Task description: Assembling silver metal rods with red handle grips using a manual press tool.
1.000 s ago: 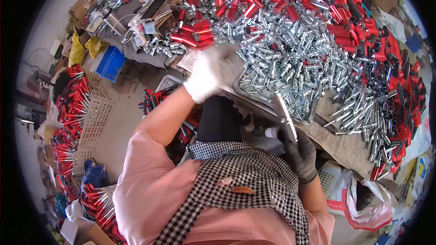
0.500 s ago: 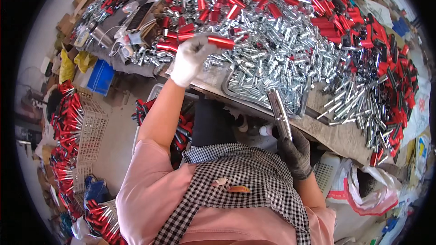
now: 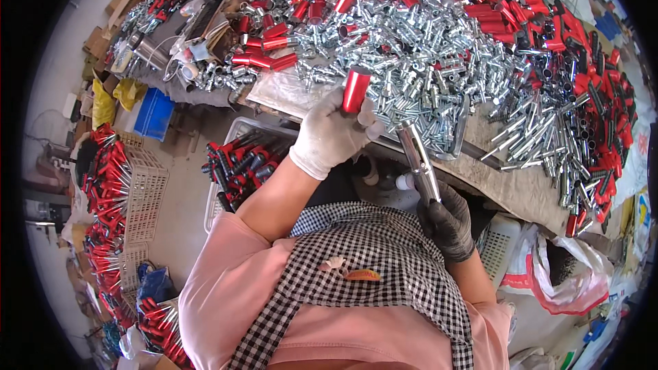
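My left hand (image 3: 330, 136), in a white glove, is closed around a short red metal tube (image 3: 356, 89). The tube stands nearly upright, its hollow end facing up, just off the bench's front edge. To the right, my right hand (image 3: 449, 225), in a dark grey glove, grips the lower end of a long chrome tube (image 3: 417, 159) that tilts up and left. The two tubes are apart, with their ends at different heights. Behind them, a shallow metal tray (image 3: 461, 136) holds many small silver pins. Loose red tubes (image 3: 274, 62) lie on the bench beyond my left hand.
Silver fittings (image 3: 384, 34) are heaped across the bench (image 3: 528, 195), with thin rods (image 3: 531, 137) at right. Below left, a white crate (image 3: 214, 195) holds red-and-black parts. Plastic baskets (image 3: 146, 199) of similar parts stand farther left. A plastic bag (image 3: 569, 294) sits at lower right.
My left hand has come back toward me and to the right, bringing one red tube from the pile and turning it upright. My right hand has stayed nearly in place with the chrome tube.
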`<action>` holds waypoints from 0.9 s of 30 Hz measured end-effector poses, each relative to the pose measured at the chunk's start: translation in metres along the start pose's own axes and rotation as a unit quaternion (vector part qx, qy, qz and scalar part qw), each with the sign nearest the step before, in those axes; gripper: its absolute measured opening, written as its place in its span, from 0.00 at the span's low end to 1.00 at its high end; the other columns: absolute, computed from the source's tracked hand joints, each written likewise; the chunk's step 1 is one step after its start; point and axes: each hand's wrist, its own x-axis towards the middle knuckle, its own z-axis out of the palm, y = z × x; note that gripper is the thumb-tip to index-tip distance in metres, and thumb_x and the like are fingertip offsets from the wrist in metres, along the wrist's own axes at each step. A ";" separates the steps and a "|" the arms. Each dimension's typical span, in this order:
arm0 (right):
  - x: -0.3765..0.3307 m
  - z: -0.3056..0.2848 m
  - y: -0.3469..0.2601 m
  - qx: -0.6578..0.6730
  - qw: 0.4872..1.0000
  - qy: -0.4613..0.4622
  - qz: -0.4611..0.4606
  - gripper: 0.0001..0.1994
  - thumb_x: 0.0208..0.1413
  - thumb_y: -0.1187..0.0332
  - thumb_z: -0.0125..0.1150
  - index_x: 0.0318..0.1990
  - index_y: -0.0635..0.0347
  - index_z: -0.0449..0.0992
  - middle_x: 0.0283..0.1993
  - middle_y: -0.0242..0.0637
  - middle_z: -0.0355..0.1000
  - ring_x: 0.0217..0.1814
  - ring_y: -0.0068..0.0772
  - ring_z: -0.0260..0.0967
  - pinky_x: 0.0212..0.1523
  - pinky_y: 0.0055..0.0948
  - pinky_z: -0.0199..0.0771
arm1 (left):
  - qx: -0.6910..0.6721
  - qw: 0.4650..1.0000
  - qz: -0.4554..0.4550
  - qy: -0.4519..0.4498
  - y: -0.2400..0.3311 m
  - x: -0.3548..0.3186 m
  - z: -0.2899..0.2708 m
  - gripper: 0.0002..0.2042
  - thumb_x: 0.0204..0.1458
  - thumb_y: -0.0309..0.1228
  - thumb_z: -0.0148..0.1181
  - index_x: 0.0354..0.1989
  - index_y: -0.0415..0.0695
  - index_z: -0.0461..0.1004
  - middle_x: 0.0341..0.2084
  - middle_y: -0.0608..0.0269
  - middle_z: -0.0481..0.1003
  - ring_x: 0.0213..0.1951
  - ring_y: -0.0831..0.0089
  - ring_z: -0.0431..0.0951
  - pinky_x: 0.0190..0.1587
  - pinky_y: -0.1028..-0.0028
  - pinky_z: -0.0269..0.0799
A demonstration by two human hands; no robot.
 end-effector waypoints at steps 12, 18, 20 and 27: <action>-0.003 -0.006 0.008 0.029 1.000 -0.003 0.010 0.33 0.57 0.54 0.64 0.62 0.70 0.64 0.26 0.29 0.67 0.19 0.15 0.57 0.20 0.15 0.54 | -0.088 0.995 -0.049 -0.022 -0.007 -0.009 0.002 0.24 0.64 0.51 0.44 0.55 0.44 0.66 0.34 0.65 0.72 0.31 0.72 0.69 0.41 0.65 0.69; -0.002 -0.005 0.010 0.029 0.999 -0.010 0.012 0.32 0.58 0.55 0.63 0.62 0.70 0.64 0.26 0.30 0.66 0.19 0.15 0.57 0.20 0.15 0.55 | 0.052 0.997 0.058 -0.023 -0.009 -0.011 0.010 0.22 0.59 0.43 0.56 0.59 0.50 0.62 0.40 0.58 0.73 0.40 0.65 0.75 0.46 0.58 0.71; -0.003 -0.004 0.007 0.029 0.999 -0.009 0.035 0.33 0.55 0.53 0.66 0.60 0.68 0.67 0.29 0.30 0.70 0.19 0.15 0.58 0.18 0.14 0.56 | 0.107 0.989 0.095 -0.031 -0.007 -0.009 0.011 0.24 0.58 0.39 0.57 0.61 0.51 0.59 0.42 0.57 0.73 0.42 0.63 0.76 0.47 0.55 0.71; 0.000 0.001 0.009 -0.011 0.997 -0.008 0.074 0.33 0.56 0.54 0.64 0.61 0.70 0.64 0.26 0.31 0.67 0.18 0.17 0.58 0.18 0.16 0.55 | 0.112 0.986 0.123 -0.026 -0.005 -0.008 0.018 0.30 0.56 0.30 0.54 0.65 0.51 0.49 0.46 0.47 0.71 0.44 0.50 0.77 0.51 0.46 0.70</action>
